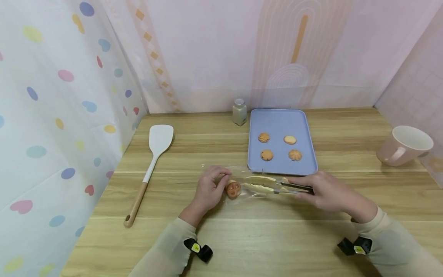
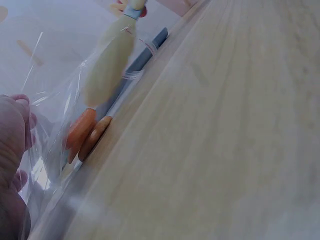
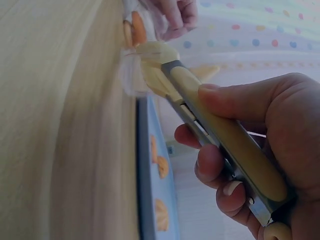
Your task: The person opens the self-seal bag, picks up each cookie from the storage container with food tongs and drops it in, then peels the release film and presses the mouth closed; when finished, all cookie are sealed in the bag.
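Observation:
My left hand [image 1: 212, 187] pinches the edge of a clear plastic bag [image 1: 250, 195] lying on the table in the head view. Brown cookies [image 1: 233, 189] sit inside it near my fingers; the left wrist view shows two, an orange-brown cookie [image 2: 81, 131] leaning on another. In my right hand [image 1: 327, 192] is a pair of tongs [image 3: 235, 150] with metal arms and cream tips, gripped between thumb and fingers. Those tips [image 1: 257, 188] reach into the bag from the right, parted slightly and close to the cookies.
Beyond the bag, a blue tray [image 1: 277, 124] bears several cookies. Beside it stands a small glass jar [image 1: 239, 112]. A white spatula [image 1: 160, 139] with a wooden handle lies at the left, and a pink mug [image 1: 403, 148] is at the right. Curtains [image 1: 207, 54] border the table.

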Demonstrator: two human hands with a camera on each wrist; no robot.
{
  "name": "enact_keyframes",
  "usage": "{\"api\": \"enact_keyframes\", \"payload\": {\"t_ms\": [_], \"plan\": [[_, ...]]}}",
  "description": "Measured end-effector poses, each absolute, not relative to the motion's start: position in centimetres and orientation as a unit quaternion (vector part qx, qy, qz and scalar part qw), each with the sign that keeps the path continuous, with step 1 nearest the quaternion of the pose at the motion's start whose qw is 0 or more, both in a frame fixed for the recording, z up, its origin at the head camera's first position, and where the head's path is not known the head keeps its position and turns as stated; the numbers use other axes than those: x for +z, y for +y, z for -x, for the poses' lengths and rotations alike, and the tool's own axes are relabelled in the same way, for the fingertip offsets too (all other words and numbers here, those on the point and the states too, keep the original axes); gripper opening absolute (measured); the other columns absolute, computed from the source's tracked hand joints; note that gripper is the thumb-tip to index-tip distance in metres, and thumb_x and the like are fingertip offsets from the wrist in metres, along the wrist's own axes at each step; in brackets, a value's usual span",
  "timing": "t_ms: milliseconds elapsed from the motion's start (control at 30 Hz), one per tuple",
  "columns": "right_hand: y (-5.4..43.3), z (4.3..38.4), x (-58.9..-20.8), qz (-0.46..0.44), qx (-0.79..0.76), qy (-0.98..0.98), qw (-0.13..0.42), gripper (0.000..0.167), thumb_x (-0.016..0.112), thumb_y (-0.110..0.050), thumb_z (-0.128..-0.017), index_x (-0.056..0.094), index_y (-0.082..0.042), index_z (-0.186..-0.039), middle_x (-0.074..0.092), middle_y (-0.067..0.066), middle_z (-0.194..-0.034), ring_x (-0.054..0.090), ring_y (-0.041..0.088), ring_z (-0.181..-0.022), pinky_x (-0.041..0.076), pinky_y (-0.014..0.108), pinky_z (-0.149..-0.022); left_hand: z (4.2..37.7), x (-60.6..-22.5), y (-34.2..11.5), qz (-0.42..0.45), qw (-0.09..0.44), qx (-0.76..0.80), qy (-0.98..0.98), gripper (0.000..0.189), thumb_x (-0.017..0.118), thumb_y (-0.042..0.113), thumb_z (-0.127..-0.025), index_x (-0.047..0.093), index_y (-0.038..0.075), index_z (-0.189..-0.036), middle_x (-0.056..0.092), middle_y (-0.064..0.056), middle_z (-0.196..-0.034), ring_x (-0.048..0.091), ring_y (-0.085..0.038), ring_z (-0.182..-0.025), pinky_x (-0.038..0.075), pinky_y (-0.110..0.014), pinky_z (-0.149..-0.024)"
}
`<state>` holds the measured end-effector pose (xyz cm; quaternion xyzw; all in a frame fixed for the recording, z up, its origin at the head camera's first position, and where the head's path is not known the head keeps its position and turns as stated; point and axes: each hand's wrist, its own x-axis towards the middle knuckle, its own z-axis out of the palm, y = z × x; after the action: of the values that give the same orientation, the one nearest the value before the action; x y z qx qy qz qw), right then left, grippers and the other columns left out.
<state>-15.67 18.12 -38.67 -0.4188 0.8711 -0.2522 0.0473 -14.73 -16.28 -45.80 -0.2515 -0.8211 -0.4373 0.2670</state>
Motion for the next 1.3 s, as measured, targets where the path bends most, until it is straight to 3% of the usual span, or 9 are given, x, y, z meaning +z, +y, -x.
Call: {"api": "enact_keyframes", "payload": {"t_ms": [200,500,700,800,900,1033,1133,1233,1300], "plan": [[17.1,15.9,-39.0,0.421,-0.235,0.873,0.073,0.042,0.069,-0.025,-0.09,0.062,-0.013,-0.13,0.037,-0.017,-0.05,0.029,-0.007,-0.04,0.036,0.019,-0.041,14.8,-46.0,-16.4,0.261,0.283,-0.447,-0.808,0.017,0.067,-0.007,-0.085,0.068,0.007,-0.093,0.067,-0.005,-0.093,0.062,-0.023,-0.092,0.048,-0.036,-0.084],[14.6,16.5,-39.4,0.452,-0.239,0.856,0.077,0.039,0.068,-0.021,-0.091,0.062,-0.01,-0.128,0.05,-0.013,-0.061,0.031,-0.005,-0.044,0.038,0.02,-0.047,13.9,-44.5,-15.3,0.263,0.288,-0.458,-0.799,0.018,0.065,-0.018,-0.077,0.066,-0.003,-0.088,0.066,-0.017,-0.087,0.059,-0.033,-0.087,0.047,-0.035,-0.078],[13.4,16.7,-39.4,0.457,-0.248,0.85,0.082,0.04,0.068,-0.022,-0.091,0.062,-0.01,-0.128,0.046,-0.012,-0.058,0.033,-0.004,-0.045,0.039,0.02,-0.046,14.4,-45.4,-15.7,0.263,0.277,-0.453,-0.806,0.017,0.066,-0.01,-0.083,0.068,0.005,-0.091,0.067,-0.008,-0.091,0.06,-0.025,-0.09,0.048,-0.035,-0.079],[12.9,16.7,-39.6,0.461,-0.249,0.848,0.083,0.041,0.069,-0.022,-0.09,0.062,-0.011,-0.129,0.054,-0.01,-0.064,0.033,-0.004,-0.045,0.039,0.02,-0.047,14.6,-45.9,-16.0,0.265,0.274,-0.454,-0.806,0.017,0.066,-0.007,-0.085,0.068,0.009,-0.093,0.066,-0.005,-0.094,0.06,-0.022,-0.091,0.048,-0.035,-0.08],[12.9,16.8,-39.9,0.465,-0.252,0.845,0.078,0.041,0.069,-0.021,-0.09,0.062,-0.009,-0.128,0.069,-0.004,-0.088,0.034,-0.004,-0.048,0.04,0.02,-0.05,14.6,-46.2,-16.2,0.265,0.275,-0.455,-0.804,0.016,0.066,-0.004,-0.087,0.068,0.01,-0.094,0.066,-0.003,-0.095,0.06,-0.021,-0.092,0.047,-0.034,-0.08],[14.0,16.5,-39.9,0.453,-0.266,0.847,0.074,0.041,0.07,-0.02,-0.089,0.063,-0.006,-0.127,0.071,0.0,-0.096,0.033,-0.004,-0.048,0.039,0.02,-0.048,14.7,-46.3,-16.2,0.259,0.275,-0.456,-0.806,0.014,0.065,-0.004,-0.087,0.069,0.009,-0.094,0.067,-0.003,-0.095,0.06,-0.021,-0.091,0.048,-0.034,-0.08],[15.6,16.2,-39.4,0.434,-0.279,0.852,0.085,0.042,0.07,-0.019,-0.089,0.062,-0.006,-0.128,0.06,-0.008,-0.068,0.031,-0.005,-0.045,0.037,0.02,-0.044,14.8,-46.2,-16.2,0.255,0.275,-0.456,-0.807,0.014,0.065,-0.005,-0.087,0.069,0.007,-0.093,0.067,-0.004,-0.093,0.06,-0.021,-0.089,0.049,-0.034,-0.077],[17.4,15.7,-38.8,0.413,-0.289,0.859,0.092,0.043,0.069,-0.021,-0.09,0.06,-0.007,-0.13,0.048,-0.013,-0.058,0.03,-0.005,-0.043,0.037,0.02,-0.043,14.6,-45.7,-16.1,0.247,0.271,-0.458,-0.81,0.012,0.065,-0.006,-0.087,0.068,0.005,-0.092,0.067,-0.005,-0.092,0.06,-0.021,-0.086,0.048,-0.034,-0.072],[18.6,15.4,-38.4,0.406,-0.293,0.862,0.078,0.044,0.069,-0.022,-0.09,0.06,-0.007,-0.13,0.049,-0.013,-0.062,0.033,-0.005,-0.046,0.038,0.02,-0.045,14.1,-44.8,-15.9,0.242,0.267,-0.461,-0.811,0.012,0.064,-0.01,-0.086,0.067,0.001,-0.091,0.066,-0.009,-0.09,0.059,-0.023,-0.083,0.048,-0.036,-0.068]]}}
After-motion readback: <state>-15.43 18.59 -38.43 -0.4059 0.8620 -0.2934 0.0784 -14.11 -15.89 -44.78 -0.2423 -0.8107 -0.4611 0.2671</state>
